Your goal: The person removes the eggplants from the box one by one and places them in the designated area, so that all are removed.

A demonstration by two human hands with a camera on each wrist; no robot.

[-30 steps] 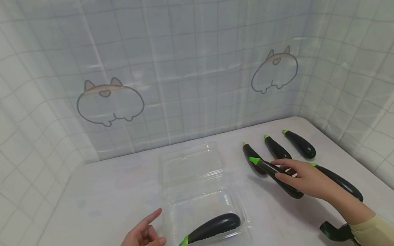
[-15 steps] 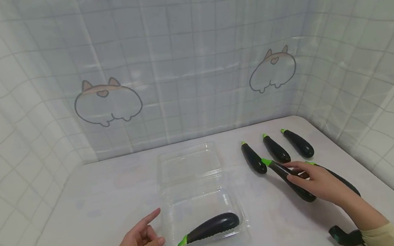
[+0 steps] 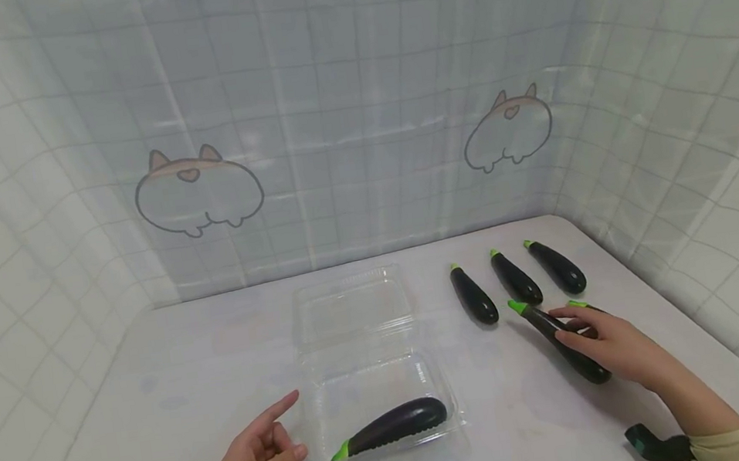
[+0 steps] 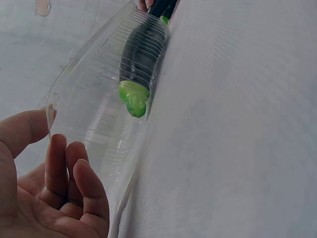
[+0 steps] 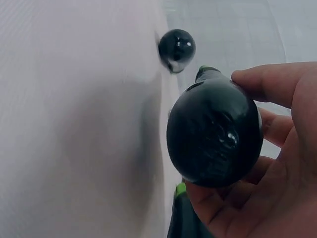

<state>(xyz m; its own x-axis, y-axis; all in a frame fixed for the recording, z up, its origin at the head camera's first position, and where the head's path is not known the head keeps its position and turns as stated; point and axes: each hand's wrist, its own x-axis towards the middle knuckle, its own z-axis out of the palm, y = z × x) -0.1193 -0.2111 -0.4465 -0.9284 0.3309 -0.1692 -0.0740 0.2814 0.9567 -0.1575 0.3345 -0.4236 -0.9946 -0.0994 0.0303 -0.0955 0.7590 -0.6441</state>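
Note:
In the head view my right hand (image 3: pixel 612 346) holds a dark eggplant (image 3: pixel 559 342) with a green stem, thumb and fingers around its body. Its rounded end (image 5: pixel 215 134) faces the camera in the right wrist view, apart from the white surface. My left hand (image 3: pixel 255 456) is at the left edge of a clear plastic clamshell box (image 3: pixel 361 379), index finger extended and other fingers loosely bent. In the left wrist view its thumb overlaps the box's rim (image 4: pixel 52 111); whether it grips is unclear. Another eggplant (image 3: pixel 398 424) lies in the box's near half.
The box's lid (image 3: pixel 351 307) lies folded back, away from me. Beyond my right hand three eggplants lie apart: left (image 3: pixel 474 296), middle (image 3: pixel 517 277), right (image 3: pixel 556 267). Another green stem (image 3: pixel 578 303) shows behind the right hand. A dark strap-like piece (image 3: pixel 657 446) is at the right sleeve.
My right hand has moved right and toward me with the eggplant, away from the leftmost loose one. My left hand and the box have stayed in place.

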